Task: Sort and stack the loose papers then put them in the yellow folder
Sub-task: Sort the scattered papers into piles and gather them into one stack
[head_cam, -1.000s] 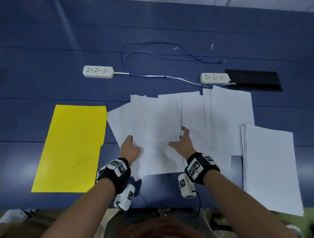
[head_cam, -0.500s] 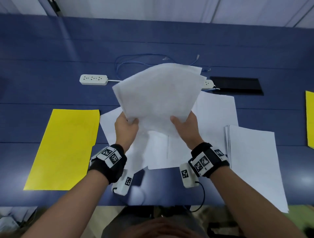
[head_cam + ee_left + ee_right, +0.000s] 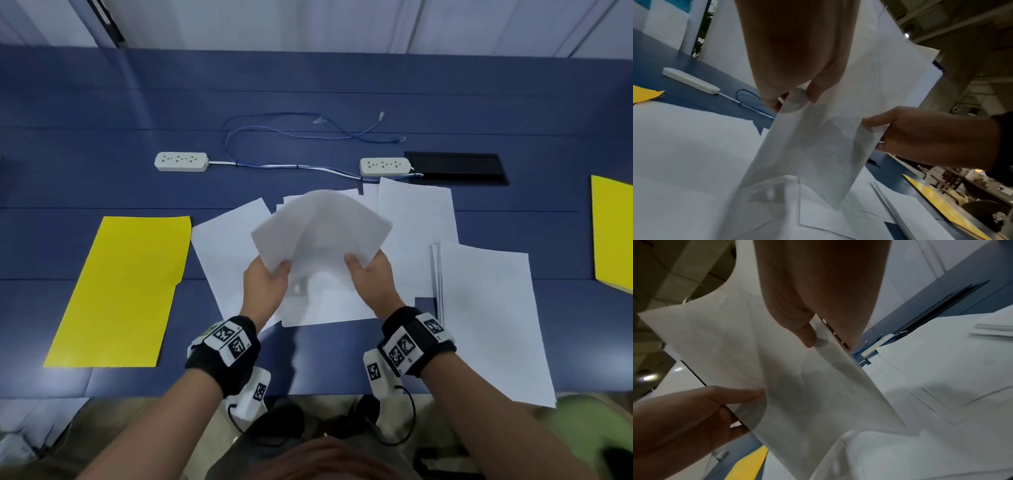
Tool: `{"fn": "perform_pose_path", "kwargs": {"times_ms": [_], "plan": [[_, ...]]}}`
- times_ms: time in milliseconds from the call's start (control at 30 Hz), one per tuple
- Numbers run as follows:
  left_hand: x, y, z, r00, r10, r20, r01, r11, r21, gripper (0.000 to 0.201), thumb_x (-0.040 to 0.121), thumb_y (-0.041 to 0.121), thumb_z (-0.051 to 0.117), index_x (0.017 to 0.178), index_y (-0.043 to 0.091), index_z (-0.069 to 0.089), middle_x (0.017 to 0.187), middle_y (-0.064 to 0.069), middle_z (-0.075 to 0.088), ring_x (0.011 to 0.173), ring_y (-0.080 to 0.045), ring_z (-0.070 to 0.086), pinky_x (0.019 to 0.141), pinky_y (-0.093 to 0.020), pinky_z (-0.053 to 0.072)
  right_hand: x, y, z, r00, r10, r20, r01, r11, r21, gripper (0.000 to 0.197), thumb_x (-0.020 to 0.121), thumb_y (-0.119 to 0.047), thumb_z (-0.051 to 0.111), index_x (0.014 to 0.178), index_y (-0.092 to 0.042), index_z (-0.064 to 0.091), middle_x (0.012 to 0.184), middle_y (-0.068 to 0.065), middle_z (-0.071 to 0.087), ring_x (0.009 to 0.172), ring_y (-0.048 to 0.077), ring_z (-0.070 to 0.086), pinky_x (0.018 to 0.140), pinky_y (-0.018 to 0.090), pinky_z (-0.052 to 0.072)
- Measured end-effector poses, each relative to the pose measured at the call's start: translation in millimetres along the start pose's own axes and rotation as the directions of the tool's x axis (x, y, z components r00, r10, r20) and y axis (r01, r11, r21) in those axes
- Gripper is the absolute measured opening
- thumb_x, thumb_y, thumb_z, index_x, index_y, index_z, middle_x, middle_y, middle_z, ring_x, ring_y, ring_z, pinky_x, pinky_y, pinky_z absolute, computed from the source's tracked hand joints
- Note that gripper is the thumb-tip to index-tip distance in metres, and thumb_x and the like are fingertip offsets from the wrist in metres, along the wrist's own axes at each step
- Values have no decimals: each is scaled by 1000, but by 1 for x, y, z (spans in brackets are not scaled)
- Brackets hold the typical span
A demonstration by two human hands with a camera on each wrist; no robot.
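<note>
Both hands hold a small bundle of white sheets point(image 3: 318, 233) lifted above the table, bowed upward in the middle. My left hand point(image 3: 270, 274) pinches its lower left edge, thumb on top point(image 3: 813, 92). My right hand point(image 3: 366, 270) pinches the lower right edge point(image 3: 807, 335). The same sheets point(image 3: 818, 138) point(image 3: 777, 369) fill both wrist views. Under them loose white papers point(image 3: 226, 250) lie spread on the blue table point(image 3: 102, 171). A squared stack of papers point(image 3: 489, 318) lies at the right. The yellow folder point(image 3: 126, 291) lies flat and closed at the left.
Two white power strips point(image 3: 181, 161) point(image 3: 385, 167) with a blue cable point(image 3: 274, 126) lie behind the papers, beside a black panel point(image 3: 455, 168). A second yellow folder point(image 3: 613, 233) sits at the far right edge. The table's near edge runs just below my wrists.
A second ago both hands pressed on papers lying flat. They gathered a bundle and lifted it off the table; since half a second ago the bundle has come lower and tilted flatter.
</note>
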State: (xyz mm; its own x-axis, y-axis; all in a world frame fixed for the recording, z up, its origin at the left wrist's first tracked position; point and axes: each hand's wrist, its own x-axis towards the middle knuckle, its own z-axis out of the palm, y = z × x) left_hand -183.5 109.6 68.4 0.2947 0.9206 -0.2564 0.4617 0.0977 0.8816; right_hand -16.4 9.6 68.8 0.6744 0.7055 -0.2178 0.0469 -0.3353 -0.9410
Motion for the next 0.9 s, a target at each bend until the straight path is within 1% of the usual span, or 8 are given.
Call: {"fn": "perform_pose_path", "kwargs": {"times_ms": [167, 300, 400, 467, 600, 667, 800, 900], "plan": [[-11, 14, 0, 995, 87, -50, -90, 995, -43, 23, 94, 18, 58, 116, 14, 64, 102, 6, 69, 91, -10, 63, 77, -20, 48, -9, -8, -4, 993, -90, -74, 94, 994, 61, 33, 94, -6, 56, 126, -16, 55, 105, -12, 63, 95, -4, 60, 76, 2, 43], [-7, 12, 1, 1000, -13, 18, 13, 999, -44, 26, 93, 18, 60, 118, 12, 65, 105, 1, 70, 99, -21, 66, 84, -31, 52, -11, -3, -2, 999, -40, -32, 41, 998, 52, 35, 96, -6, 54, 130, -13, 55, 110, -7, 62, 103, 10, 60, 77, 4, 40], [-9, 15, -3, 999, 39, -37, -42, 996, -84, 18, 93, 17, 60, 111, 15, 66, 101, 4, 70, 95, -17, 66, 83, -32, 53, -14, -7, -8, 995, -71, -67, 76, 994, 73, 33, 96, -5, 54, 128, -13, 56, 106, -10, 64, 93, -9, 60, 75, 0, 42], [-12, 17, -5, 996, 73, -53, -78, 992, -96, 17, 93, 18, 61, 109, 17, 66, 99, 6, 70, 93, -15, 65, 82, -30, 53, -16, -7, -12, 992, -93, -90, 100, 992, 78, 30, 95, -5, 54, 123, -16, 57, 103, -16, 64, 91, -14, 60, 76, 1, 44], [-16, 6, 1, 999, 19, 25, -19, 999, -28, 24, 92, 16, 62, 115, 13, 65, 103, 2, 69, 99, -22, 65, 86, -34, 52, -19, 9, -6, 1000, -18, -22, 18, 1000, 13, 33, 96, -5, 53, 128, -13, 56, 103, -7, 65, 101, 15, 63, 72, 10, 45], [-19, 2, 5, 999, -1, 32, 2, 1000, -23, 23, 92, 15, 61, 115, 14, 65, 103, 4, 68, 99, -21, 64, 84, -31, 49, -21, 16, -5, 1000, 22, -10, -22, 1000, 3, 34, 97, -5, 51, 130, -11, 55, 105, -4, 63, 103, 20, 62, 72, 10, 43], [-19, 0, 3, 999, 33, -21, -34, 999, -33, 14, 94, 15, 59, 107, 15, 64, 98, 4, 68, 90, -17, 62, 78, -27, 46, -25, 11, -12, 995, -57, -85, 56, 998, -5, 31, 97, -5, 48, 121, -24, 55, 102, -22, 61, 93, -10, 58, 78, 4, 42], [-15, -9, 5, 1000, 23, 20, -24, 999, 26, 19, 94, 17, 60, 111, 11, 66, 98, 3, 70, 91, -19, 64, 76, -26, 45, -23, 15, -12, 995, -68, -72, 65, 997, -45, 32, 97, -4, 46, 121, -24, 54, 101, -25, 58, 93, -9, 58, 83, 3, 42]]}}
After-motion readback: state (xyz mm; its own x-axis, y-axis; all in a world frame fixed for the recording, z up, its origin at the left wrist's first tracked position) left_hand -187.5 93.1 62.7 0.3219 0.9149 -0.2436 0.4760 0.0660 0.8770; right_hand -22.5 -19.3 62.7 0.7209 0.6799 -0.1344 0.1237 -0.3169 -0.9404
